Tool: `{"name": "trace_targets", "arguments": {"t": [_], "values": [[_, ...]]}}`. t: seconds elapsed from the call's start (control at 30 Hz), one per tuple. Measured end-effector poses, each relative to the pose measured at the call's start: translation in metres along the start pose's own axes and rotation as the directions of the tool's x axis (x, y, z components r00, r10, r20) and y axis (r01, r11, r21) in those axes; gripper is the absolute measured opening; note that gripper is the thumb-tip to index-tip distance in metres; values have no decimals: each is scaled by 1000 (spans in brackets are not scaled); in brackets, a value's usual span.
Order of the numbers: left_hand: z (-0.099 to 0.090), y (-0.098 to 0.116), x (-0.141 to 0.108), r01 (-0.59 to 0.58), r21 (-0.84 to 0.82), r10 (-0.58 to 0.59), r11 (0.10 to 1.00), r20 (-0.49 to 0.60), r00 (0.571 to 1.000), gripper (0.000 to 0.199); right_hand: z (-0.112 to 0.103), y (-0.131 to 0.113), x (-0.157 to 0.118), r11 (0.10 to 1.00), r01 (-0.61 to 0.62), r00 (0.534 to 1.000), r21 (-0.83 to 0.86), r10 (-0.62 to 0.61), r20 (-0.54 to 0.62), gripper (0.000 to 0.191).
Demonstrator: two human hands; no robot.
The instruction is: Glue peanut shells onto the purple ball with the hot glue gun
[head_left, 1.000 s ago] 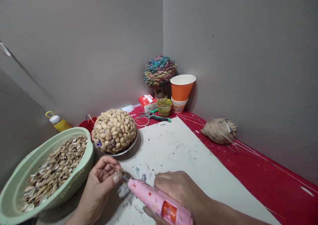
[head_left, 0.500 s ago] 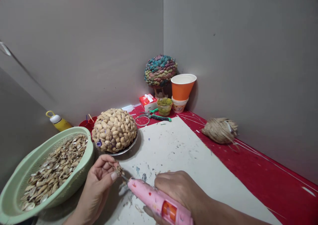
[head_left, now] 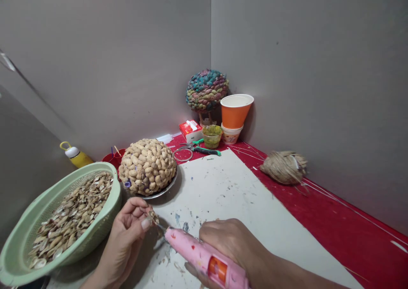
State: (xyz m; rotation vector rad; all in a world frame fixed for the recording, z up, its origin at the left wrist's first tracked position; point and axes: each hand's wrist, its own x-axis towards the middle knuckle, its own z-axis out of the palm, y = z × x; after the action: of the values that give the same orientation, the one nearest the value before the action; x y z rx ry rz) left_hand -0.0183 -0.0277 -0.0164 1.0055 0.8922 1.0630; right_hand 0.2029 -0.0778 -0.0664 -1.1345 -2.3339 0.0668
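Note:
My right hand (head_left: 228,242) is wrapped round a pink hot glue gun (head_left: 204,257) with an orange part showing in its side. Its metal nozzle points left and meets a small peanut shell piece (head_left: 153,217). Thumb and fingers of my left hand (head_left: 129,231) pinch that shell piece. Just beyond my left hand, a dome covered with peanut shells (head_left: 147,165) sits on a metal plate (head_left: 164,190). A green plastic basket (head_left: 116,199) full of shell halves (head_left: 73,214) stands to the left.
Under my hands lies a stained pale board (head_left: 219,187) on a red cloth (head_left: 357,225). Behind are green-handled pliers (head_left: 207,151), a tub (head_left: 212,137), paper cups (head_left: 236,112), a tissue pack (head_left: 190,131) and a coloured ball (head_left: 207,90). Twine (head_left: 283,167) lies right; a yellow bottle (head_left: 79,157) stands left.
The view has shifted very slightly. Both hands keep nearly the same pose, with the nozzle still at the peanut shell piece.

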Motion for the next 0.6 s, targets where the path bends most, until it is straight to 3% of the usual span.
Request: {"name": "trace_targets", "arguments": {"t": [0.27, 0.43, 0.5, 0.6], "values": [[-1, 2, 0, 23, -76, -20, 997, 48, 999, 26, 0, -1, 1, 999, -31, 998, -19, 30, -53, 32], [3, 1, -8, 5, -96, 4, 995, 96, 995, 22, -24, -6, 3, 996, 64, 966, 61, -47, -253, 22], [7, 4, -12, -29, -104, 41, 994, 110, 993, 22, -35, -9, 3, 984, 52, 938, 170, 10, -345, 23], [14, 17, -21, -107, -96, 118, 990, 122, 986, 21, -49, -11, 5, 923, -75, 897, 378, 228, -379, 24]]}}
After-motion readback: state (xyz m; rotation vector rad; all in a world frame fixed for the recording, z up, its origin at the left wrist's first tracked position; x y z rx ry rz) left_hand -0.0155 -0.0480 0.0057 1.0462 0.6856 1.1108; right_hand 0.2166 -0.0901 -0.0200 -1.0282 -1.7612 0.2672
